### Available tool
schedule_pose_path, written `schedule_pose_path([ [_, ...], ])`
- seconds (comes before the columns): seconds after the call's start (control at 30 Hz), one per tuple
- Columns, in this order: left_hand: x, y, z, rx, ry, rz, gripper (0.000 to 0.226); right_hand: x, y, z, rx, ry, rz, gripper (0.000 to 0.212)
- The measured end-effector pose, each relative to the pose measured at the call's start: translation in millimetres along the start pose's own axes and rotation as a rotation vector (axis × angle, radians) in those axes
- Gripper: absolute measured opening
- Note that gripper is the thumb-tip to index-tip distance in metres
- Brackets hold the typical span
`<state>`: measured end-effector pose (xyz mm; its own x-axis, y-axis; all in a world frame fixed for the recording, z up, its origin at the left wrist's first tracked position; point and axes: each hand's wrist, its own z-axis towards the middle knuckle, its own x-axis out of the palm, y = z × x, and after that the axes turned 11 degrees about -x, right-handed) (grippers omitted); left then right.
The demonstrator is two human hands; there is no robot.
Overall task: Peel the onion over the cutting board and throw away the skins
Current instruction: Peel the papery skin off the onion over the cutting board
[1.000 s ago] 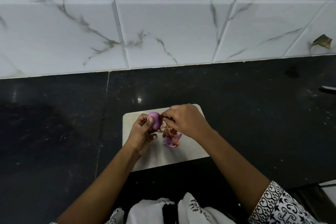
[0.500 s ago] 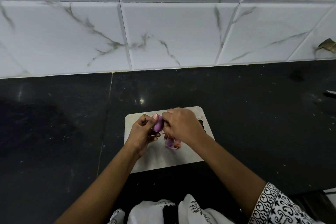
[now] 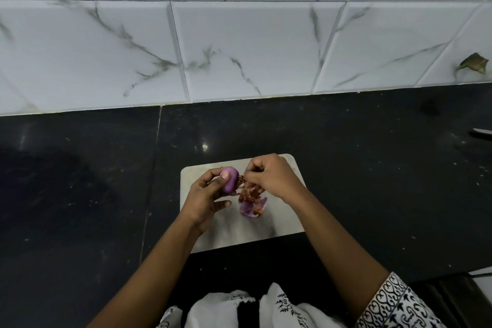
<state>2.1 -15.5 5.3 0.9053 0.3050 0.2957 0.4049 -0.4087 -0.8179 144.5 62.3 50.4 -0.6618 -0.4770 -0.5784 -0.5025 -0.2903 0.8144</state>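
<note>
Onion [image 3: 230,180], purple and mostly bare, sits in the left hand [image 3: 206,196] at frame centre, thumb and fingers curled round it, above the pale cutting board [image 3: 255,231]. Right hand [image 3: 271,176] pinches reddish-brown skin hanging off the onion's right side. Loose skins [image 3: 251,205] lie in a heap on the board just below. Board rests on the dark bench [image 3: 80,194]; marbled white tiles [image 3: 239,34] fill the upper frame.
</note>
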Motion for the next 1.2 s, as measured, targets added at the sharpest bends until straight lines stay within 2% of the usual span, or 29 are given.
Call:
schedule_pose_path([
  [0.07,0.9,-0.6,0.0,-0.016,0.019,-0.024,0.032,-4.7,-1.8,-0.1,0.059,0.035,0.135,0.009],
  [0.17,2.5,-1.4,-0.1,-0.024,0.028,-0.035,0.024,-8.9,-2.9,-2.8,0.027,0.048,0.149,0.009],
  [0.37,3.2,-0.5,2.6,-0.005,0.017,-0.021,0.030,-8.2,7.9,-9.8,-0.232,0.052,-0.278,0.017],
  [0.43,1.0,0.1,3.8,-0.001,0.020,-0.012,0.026,-8.9,12.2,-9.1,-0.299,0.092,-0.400,0.018],
  [0.53,-2.1,-0.6,4.5,0.002,0.035,-0.020,0.017,-11.2,14.3,-6.2,-0.330,0.111,-0.455,0.018],
  [0.7,-2.8,-0.6,4.7,0.017,0.051,-0.045,0.020,-5.5,11.9,-6.4,-0.310,-0.046,-0.360,0.011],
  [0.77,-1.9,-0.4,4.5,0.036,0.060,-0.066,0.028,-0.7,7.5,-7.0,-0.289,-0.108,-0.312,0.008],
  [0.9,-0.7,-0.5,3.9,0.062,0.093,-0.119,0.036,5.7,-0.7,-6.2,-0.188,-0.204,-0.107,0.006],
  [1.2,-3.2,0.5,5.1,0.116,0.143,-0.177,0.045,5.1,3.3,-7.0,0.092,-0.212,0.453,0.004],
])
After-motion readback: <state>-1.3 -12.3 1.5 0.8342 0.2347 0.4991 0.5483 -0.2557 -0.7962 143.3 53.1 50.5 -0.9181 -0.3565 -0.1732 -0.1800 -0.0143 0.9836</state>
